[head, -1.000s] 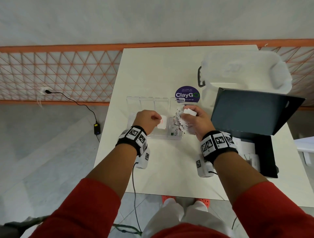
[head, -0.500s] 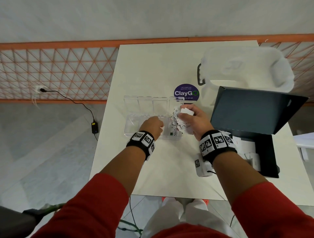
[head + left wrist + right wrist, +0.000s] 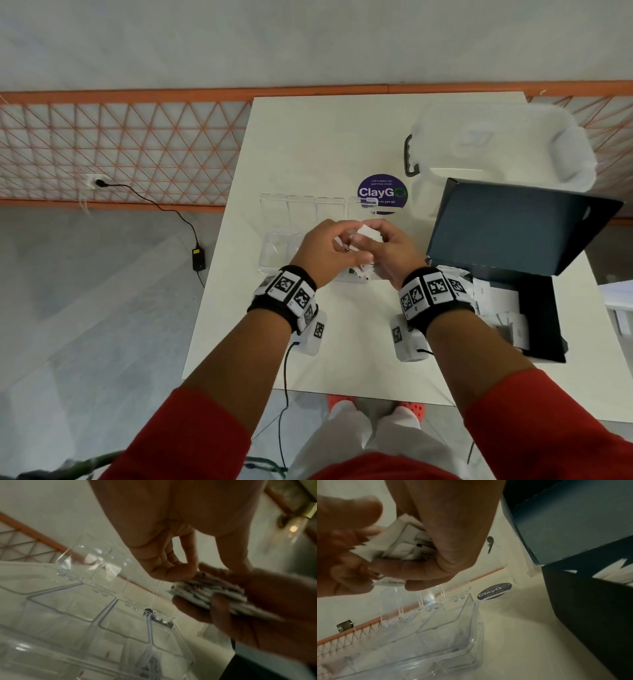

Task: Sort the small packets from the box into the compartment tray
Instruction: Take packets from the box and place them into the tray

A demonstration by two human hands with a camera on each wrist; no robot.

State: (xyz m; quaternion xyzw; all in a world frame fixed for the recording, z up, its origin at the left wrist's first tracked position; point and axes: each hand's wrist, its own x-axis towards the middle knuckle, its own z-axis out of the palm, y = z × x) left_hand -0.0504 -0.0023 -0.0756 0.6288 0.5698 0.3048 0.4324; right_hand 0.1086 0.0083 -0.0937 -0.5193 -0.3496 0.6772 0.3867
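A stack of white packets (image 3: 368, 236) is gripped by the right hand (image 3: 387, 250) and pinched by the left hand (image 3: 322, 248) above the clear compartment tray (image 3: 274, 246); a purple "ClayGo" sticker (image 3: 382, 193) is seen beyond, just left of the open dark box (image 3: 534, 301).

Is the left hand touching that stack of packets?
Touching. The left wrist view shows the left hand with thumb and fingertip pressed onto the stack of packets.
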